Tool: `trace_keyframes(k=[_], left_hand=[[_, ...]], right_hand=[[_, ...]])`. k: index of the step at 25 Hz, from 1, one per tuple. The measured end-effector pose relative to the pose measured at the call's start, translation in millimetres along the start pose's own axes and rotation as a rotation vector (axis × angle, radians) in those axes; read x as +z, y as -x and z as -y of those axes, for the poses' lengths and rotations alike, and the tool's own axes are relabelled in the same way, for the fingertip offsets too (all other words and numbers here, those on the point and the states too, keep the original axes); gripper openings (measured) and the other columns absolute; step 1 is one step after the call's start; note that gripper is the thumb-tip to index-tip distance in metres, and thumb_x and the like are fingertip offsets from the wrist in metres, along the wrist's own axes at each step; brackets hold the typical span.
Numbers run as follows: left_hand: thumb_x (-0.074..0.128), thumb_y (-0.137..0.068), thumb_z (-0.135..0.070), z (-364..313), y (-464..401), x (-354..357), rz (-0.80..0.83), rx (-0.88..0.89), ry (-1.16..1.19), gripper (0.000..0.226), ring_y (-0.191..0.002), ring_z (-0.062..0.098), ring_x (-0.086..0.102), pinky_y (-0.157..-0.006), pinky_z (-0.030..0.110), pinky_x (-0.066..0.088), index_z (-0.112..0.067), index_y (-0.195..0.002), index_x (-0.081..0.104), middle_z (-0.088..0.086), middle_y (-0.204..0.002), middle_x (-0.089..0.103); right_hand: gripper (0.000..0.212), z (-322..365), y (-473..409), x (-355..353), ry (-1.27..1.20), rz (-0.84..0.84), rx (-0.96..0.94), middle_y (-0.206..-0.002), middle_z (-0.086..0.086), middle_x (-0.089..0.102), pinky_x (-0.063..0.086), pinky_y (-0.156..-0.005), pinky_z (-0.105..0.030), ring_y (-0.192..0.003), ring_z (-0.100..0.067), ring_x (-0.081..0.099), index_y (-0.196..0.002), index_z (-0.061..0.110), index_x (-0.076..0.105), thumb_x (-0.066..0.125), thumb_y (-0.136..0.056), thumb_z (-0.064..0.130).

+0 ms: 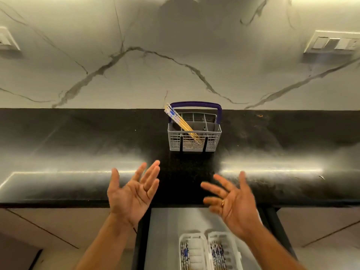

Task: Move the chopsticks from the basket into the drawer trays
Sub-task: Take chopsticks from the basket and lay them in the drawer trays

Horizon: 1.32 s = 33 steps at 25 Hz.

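A grey plastic cutlery basket (211, 141) with a blue handle stands on the black counter near the wall. Several wooden chopsticks (180, 121) with blue-patterned tops lean to the left out of its left compartments. Below the counter an open drawer (165, 230) holds two white trays: the left tray (191, 252) and the right tray (225, 250), each with patterned chopsticks lying in it. My left hand (132, 193) and my right hand (231, 199) hover palms up over the counter's front edge, fingers spread, holding nothing, well short of the basket.
The black counter (78, 145) runs the full width, backed by a marble wall. Switch plates sit on the wall at far left (5, 40) and upper right (334, 42). Closed cabinet fronts (58, 227) flank the drawer.
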<state>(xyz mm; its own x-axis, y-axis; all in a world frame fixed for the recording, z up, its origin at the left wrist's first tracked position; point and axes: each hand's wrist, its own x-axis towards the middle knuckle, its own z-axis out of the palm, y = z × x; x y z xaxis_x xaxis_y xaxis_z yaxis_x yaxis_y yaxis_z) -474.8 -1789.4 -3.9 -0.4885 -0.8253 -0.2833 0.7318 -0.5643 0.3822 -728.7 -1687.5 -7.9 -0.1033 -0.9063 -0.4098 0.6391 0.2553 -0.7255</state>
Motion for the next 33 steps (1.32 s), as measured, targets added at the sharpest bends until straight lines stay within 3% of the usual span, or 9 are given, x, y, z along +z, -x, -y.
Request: trace_keyframes(k=[5, 10, 16, 19, 22, 24, 27, 30, 33], left_hand=[[0.045, -0.095, -0.058, -23.8, -40.7, 51.6, -0.073, 0.088, -0.274, 0.065, -0.11, 0.037, 0.068, -0.082, 0.045, 0.061, -0.02, -0.147, 0.039, 0.019, -0.13, 0.065], [0.055, -0.096, -0.043, -50.5, -87.3, 99.4, -0.119, 0.187, -0.445, 0.057, -0.104, 0.041, 0.07, -0.088, 0.05, 0.056, -0.011, -0.142, 0.044, 0.022, -0.124, 0.066], [0.052, -0.101, -0.032, -50.5, -137.9, 130.8, -0.217, 0.257, -0.736, 0.023, -0.096, 0.033, 0.073, -0.087, 0.046, 0.059, -0.015, -0.115, 0.059, 0.015, -0.112, 0.071], [0.053, -0.101, -0.024, -42.5, -165.0, 130.6, -0.323, 0.317, -0.916, 0.019, -0.091, 0.025, 0.073, -0.086, 0.042, 0.06, -0.014, -0.114, 0.062, 0.009, -0.1, 0.072], [0.056, -0.098, -0.015, -35.8, -188.2, 124.7, -0.444, 0.345, -1.14, 0.015, -0.073, 0.019, 0.063, -0.08, 0.038, 0.058, -0.018, -0.086, 0.064, 0.006, -0.082, 0.069], [0.063, -0.095, -0.018, -34.2, -204.1, 118.5, -0.506, 0.361, -1.246, 0.012, -0.067, 0.016, 0.06, -0.08, 0.04, 0.059, -0.019, -0.085, 0.069, 0.008, -0.083, 0.072], [0.068, -0.092, -0.027, -30.8, -221.6, 113.4, -0.573, 0.394, -1.264, 0.014, -0.067, 0.015, 0.064, -0.08, 0.042, 0.062, -0.015, -0.096, 0.075, 0.006, -0.084, 0.075], [0.068, -0.092, -0.028, -25.3, -229.7, 112.1, -0.615, 0.439, -1.238, 0.022, -0.073, 0.019, 0.072, -0.076, 0.04, 0.063, -0.021, -0.072, 0.068, 0.004, -0.076, 0.073], [0.069, -0.092, -0.025, -22.9, -233.5, 110.9, -0.635, 0.46, -1.173, 0.026, -0.076, 0.015, 0.074, -0.075, 0.036, 0.063, -0.026, -0.066, 0.064, 0.001, -0.075, 0.073]], right_hand=[[0.077, 72.6, -23.0, 39.6, 0.147, 0.075, -0.225, -0.115, -0.024, 0.071, 0.06, -0.054, -0.034, -0.069, -0.03, 0.073, -0.137, 0.014, 0.052, 0.036, -0.086, 0.07], [0.077, 103.6, -56.8, 80.4, 0.275, 0.062, -0.293, -0.11, -0.02, 0.074, 0.06, -0.067, -0.039, -0.077, -0.032, 0.071, -0.131, 0.012, 0.056, 0.046, -0.078, 0.068], [0.058, 126.8, -103.7, 106.3, 0.422, 0.024, -0.34, -0.098, -0.012, 0.078, 0.062, -0.07, -0.039, -0.079, -0.032, 0.074, -0.125, 0.011, 0.061, 0.047, -0.094, 0.058], [0.057, 132.7, -125.8, 109.7, 0.506, 0.015, -0.365, -0.1, -0.015, 0.077, 0.062, -0.08, -0.045, -0.087, -0.035, 0.075, -0.124, 0.011, 0.061, 0.047, -0.095, 0.057], [0.054, 138.7, -146.2, 108.8, 0.55, -0.002, -0.358, -0.101, -0.018, 0.075, 0.06, -0.087, -0.051, -0.085, -0.034, 0.073, -0.122, 0.011, 0.06, 0.048, -0.096, 0.056], [0.051, 140.8, -157.2, 107.4, 0.59, -0.013, -0.339, -0.102, -0.018, 0.075, 0.061, -0.085, -0.048, -0.081, -0.031, 0.072, -0.12, 0.012, 0.06, 0.048, -0.096, 0.055], [0.049, 141.1, -170.9, 103.2, 0.64, -0.013, -0.314, -0.103, -0.017, 0.074, 0.062, -0.079, -0.043, -0.078, -0.028, 0.073, -0.118, 0.014, 0.06, 0.049, -0.096, 0.055], [0.046, 139.6, -181.8, 97.9, 0.673, -0.01, -0.309, -0.103, -0.015, 0.075, 0.062, -0.081, -0.045, -0.08, -0.03, 0.074, -0.116, 0.016, 0.061, 0.05, -0.096, 0.055], [0.043, 136.7, -189.6, 93.8, 0.696, -0.02, -0.31, -0.101, -0.013, 0.075, 0.062, -0.083, -0.045, -0.084, -0.032, 0.075, -0.114, 0.017, 0.062, 0.051, -0.097, 0.054]])
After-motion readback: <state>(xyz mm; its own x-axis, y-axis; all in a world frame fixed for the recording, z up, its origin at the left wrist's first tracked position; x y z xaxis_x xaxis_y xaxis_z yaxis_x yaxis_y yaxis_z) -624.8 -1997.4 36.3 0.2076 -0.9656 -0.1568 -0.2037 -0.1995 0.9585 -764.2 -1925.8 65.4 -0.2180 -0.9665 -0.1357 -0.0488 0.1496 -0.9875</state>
